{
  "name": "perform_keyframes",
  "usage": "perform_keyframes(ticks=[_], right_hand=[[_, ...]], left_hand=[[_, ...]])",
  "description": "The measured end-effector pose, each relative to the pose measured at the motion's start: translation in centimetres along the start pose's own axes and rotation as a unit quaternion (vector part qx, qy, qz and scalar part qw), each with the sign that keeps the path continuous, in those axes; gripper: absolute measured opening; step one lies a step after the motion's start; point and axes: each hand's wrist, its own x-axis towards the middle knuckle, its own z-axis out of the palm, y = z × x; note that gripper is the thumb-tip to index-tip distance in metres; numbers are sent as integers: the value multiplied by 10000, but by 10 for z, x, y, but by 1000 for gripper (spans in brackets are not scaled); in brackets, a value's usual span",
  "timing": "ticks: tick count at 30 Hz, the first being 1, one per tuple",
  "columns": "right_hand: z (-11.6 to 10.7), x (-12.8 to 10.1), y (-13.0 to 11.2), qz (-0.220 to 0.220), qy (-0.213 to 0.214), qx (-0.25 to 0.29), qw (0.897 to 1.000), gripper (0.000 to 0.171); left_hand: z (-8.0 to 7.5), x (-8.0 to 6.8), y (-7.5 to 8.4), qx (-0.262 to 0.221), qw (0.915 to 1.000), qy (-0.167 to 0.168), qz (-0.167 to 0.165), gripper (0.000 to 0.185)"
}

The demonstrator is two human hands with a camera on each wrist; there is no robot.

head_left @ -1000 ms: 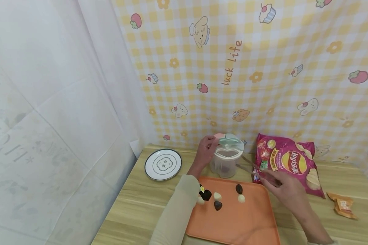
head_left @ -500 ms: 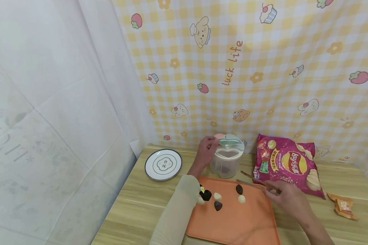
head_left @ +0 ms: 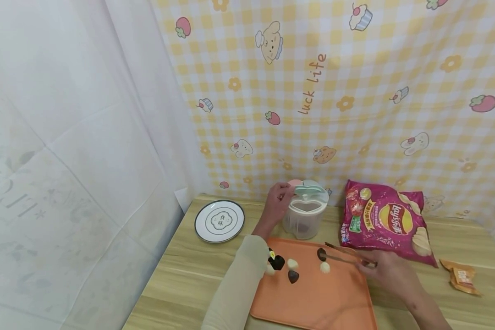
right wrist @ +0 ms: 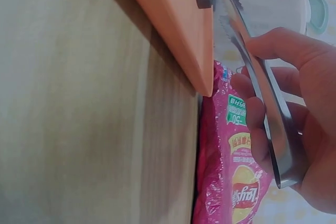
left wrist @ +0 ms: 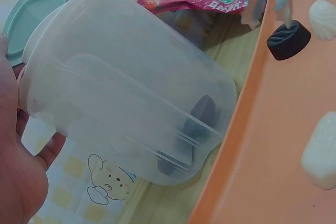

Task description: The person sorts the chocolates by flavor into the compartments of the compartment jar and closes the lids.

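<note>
the left hand (head_left: 277,201) curls round the upper side of the clear jar (head_left: 303,222), thumb and fingers near its rim, beside the flipped-up green lid (head_left: 309,187). the jar stands on the table (head_left: 181,275) just behind the orange tray (head_left: 313,298); the left wrist view shows dark pieces (left wrist: 202,116) lying in its bottom. the right hand (head_left: 389,272) grips metal tongs (head_left: 342,256), fingers wrapped round the handle end, and the tips reach over the tray to a dark chocolate (head_left: 321,254), touching or closing on it; whether it is actually pinched cannot be told. a white candy (head_left: 325,268) lies just beside that chocolate. further left on the tray lie another white candy (head_left: 292,264) and a dark one (head_left: 293,276). a pink chip bag (head_left: 385,220) lies right of the jar, a plate (head_left: 219,221) to its left, and a small orange packet (head_left: 462,276) near the table's right edge.
</note>
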Motion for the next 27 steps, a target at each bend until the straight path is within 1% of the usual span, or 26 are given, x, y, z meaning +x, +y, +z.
perform_keyframes(ticks=[3,7,11,17,22,27], right_hand=[[2,-1,1,-32,-12,-107,9999,34],[6,-1,2,-150,48,-200,9997,30],[7,-1,3,-108,-127,-181,9997,27],[8,-1,2,-33,-322,-58,9995,27],[10,-1,2,-99,-327,-120,9993,26],[11,-1,3,-177,-271,-165,9993,22]], left_hand=[[0,0,-1,4,10000,15,94,39],[0,0,-2,-26,9998,33,180,40],[0,0,-3,-13,9997,60,235,40],[0,0,-1,38,9998,70,177,38],[1,0,-2,65,9999,98,112,38],[2,0,-2,74,9999,113,58,38]])
